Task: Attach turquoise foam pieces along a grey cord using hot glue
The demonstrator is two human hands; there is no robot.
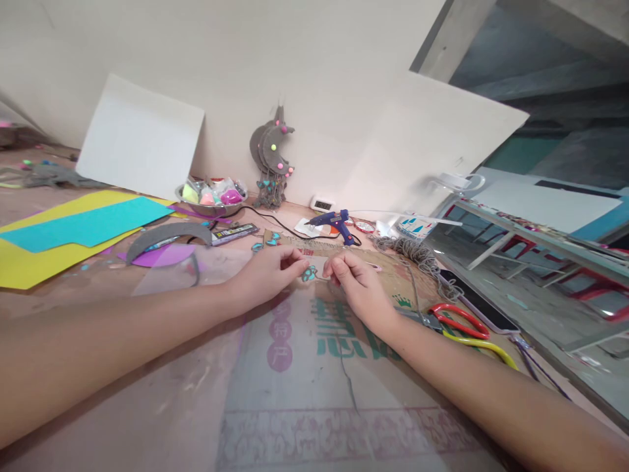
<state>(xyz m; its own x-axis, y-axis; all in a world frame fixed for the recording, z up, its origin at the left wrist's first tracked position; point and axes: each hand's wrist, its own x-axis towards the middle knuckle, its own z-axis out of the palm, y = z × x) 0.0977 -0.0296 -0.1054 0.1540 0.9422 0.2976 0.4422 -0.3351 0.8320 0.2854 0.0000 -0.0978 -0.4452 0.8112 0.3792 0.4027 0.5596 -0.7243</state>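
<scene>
Between thumb and finger, my left hand (275,270) pinches a small teal cutout with dark edging (309,273) over the middle of the table. Close beside it on the right, my right hand (354,282) is closed in a pinch, at the end of a thin grey strand (322,278) that runs from the cutout. Its fingertips partly hide the strand. Below both hands lies a printed cardboard sheet (295,393) under a clear film. More teal cutouts (272,240) rest on the cardboard just beyond my left hand.
Behind my hands are a blue glue gun (331,223), a small clock (322,204) and a bowl of pompoms (213,203). Red-and-yellow-handled scissors (462,328), grey yarn (417,259) and a phone (479,305) lie right. Coloured sheets (88,223) lie left; a grey moon ornament (275,151) stands by the wall.
</scene>
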